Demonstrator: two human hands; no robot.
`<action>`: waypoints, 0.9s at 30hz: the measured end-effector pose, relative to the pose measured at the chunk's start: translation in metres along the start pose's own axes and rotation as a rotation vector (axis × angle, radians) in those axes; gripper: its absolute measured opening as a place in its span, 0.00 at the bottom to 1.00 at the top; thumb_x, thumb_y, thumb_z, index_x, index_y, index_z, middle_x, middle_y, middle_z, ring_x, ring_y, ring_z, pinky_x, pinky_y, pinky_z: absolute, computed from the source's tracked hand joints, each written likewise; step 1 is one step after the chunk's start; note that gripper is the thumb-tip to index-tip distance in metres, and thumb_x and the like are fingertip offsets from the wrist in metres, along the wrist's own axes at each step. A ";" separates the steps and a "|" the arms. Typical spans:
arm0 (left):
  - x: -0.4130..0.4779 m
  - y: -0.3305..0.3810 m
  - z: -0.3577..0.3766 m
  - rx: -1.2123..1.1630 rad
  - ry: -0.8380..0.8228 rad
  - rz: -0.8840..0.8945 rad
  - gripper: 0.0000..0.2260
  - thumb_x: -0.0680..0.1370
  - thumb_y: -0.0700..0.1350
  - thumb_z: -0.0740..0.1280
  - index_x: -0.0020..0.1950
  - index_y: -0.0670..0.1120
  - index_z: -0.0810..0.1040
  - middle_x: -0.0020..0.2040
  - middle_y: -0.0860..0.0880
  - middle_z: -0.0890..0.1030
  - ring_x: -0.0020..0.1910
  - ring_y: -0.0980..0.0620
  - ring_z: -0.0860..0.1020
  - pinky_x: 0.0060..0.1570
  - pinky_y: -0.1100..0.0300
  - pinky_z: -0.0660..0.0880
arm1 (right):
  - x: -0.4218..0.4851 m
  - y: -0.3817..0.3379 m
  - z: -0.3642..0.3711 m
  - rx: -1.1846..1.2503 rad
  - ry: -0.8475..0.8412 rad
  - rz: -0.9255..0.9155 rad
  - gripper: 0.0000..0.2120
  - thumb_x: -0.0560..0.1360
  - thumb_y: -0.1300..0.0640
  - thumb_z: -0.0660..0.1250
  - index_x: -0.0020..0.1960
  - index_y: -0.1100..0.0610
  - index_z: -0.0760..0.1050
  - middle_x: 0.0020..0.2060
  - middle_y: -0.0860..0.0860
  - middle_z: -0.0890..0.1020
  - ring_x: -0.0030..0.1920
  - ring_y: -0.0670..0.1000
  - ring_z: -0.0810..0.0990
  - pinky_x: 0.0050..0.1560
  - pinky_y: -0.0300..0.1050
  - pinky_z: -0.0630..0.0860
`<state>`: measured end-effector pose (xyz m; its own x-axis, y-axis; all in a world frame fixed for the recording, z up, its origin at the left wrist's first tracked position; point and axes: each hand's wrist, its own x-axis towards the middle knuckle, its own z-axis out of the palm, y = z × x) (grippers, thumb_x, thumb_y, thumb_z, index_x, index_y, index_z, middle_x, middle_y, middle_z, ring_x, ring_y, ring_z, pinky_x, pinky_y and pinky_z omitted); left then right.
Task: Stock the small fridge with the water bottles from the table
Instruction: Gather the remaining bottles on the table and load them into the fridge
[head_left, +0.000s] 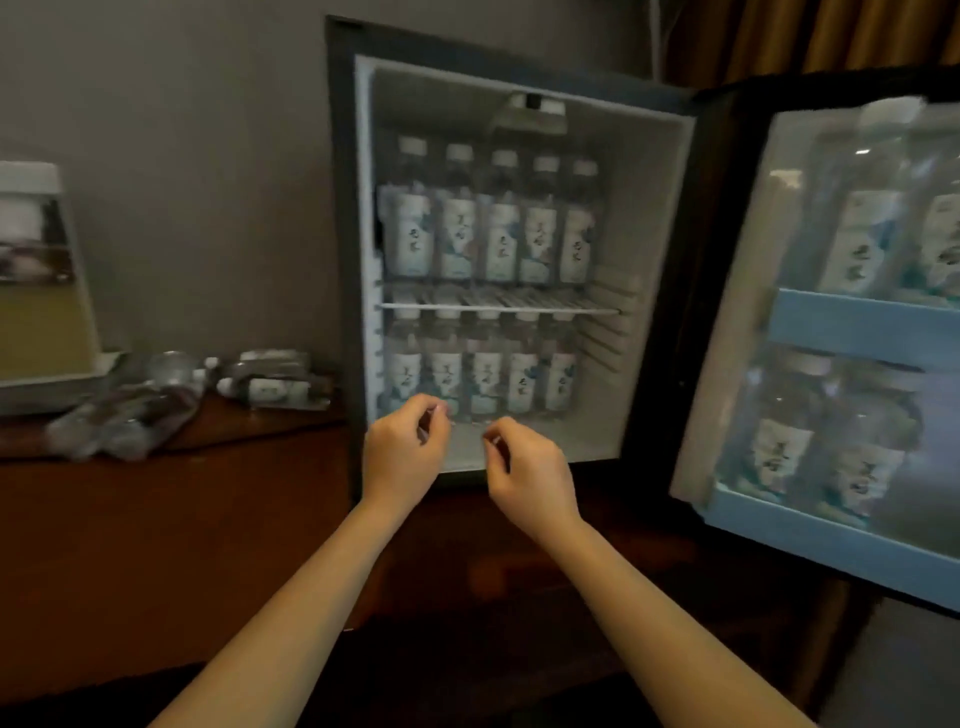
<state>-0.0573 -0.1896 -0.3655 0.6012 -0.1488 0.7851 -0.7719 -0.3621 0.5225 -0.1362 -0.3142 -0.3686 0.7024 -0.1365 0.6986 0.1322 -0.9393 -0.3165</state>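
Note:
The small black fridge (343, 208) stands open on a dark wooden table (156, 545). Several labelled water bottles (501, 228) fill its upper wire shelf, and several more (485, 371) stand in a row below. The open door (857, 327) at the right holds further bottles behind blue rails. One bottle (270, 389) lies on its side on the table left of the fridge. My left hand (405, 447) and my right hand (524, 467) hover side by side in front of the fridge's lower opening, fingers loosely curled, holding nothing.
Crumpled clear plastic wrap (130, 410) lies on the table beside the lying bottle. A white and yellow appliance (41, 291) stands at the far left. A grey wall is behind, and brown curtains (779, 36) hang at the top right.

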 end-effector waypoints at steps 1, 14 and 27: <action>0.000 -0.016 -0.014 0.024 0.024 -0.028 0.13 0.77 0.48 0.59 0.42 0.44 0.80 0.26 0.47 0.77 0.24 0.51 0.74 0.25 0.60 0.65 | 0.006 -0.014 0.015 0.035 -0.049 -0.026 0.05 0.77 0.58 0.61 0.49 0.58 0.74 0.41 0.53 0.81 0.42 0.55 0.79 0.40 0.48 0.73; 0.002 -0.204 -0.157 0.359 0.121 -0.537 0.07 0.76 0.40 0.65 0.53 0.46 0.79 0.51 0.48 0.80 0.46 0.52 0.77 0.45 0.62 0.69 | 0.073 -0.141 0.216 0.327 -0.374 0.003 0.08 0.78 0.55 0.60 0.55 0.53 0.75 0.49 0.52 0.82 0.50 0.53 0.80 0.48 0.48 0.76; 0.057 -0.305 -0.161 0.884 -0.063 -0.663 0.26 0.73 0.56 0.68 0.68 0.50 0.66 0.64 0.44 0.69 0.65 0.42 0.65 0.61 0.51 0.68 | 0.110 -0.170 0.320 0.434 -0.313 0.245 0.06 0.79 0.54 0.59 0.49 0.53 0.74 0.40 0.53 0.82 0.41 0.55 0.81 0.35 0.42 0.67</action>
<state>0.1796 0.0604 -0.4268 0.8699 0.2802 0.4059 0.1113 -0.9133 0.3919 0.1428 -0.0692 -0.4433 0.9129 -0.1722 0.3701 0.1677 -0.6683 -0.7248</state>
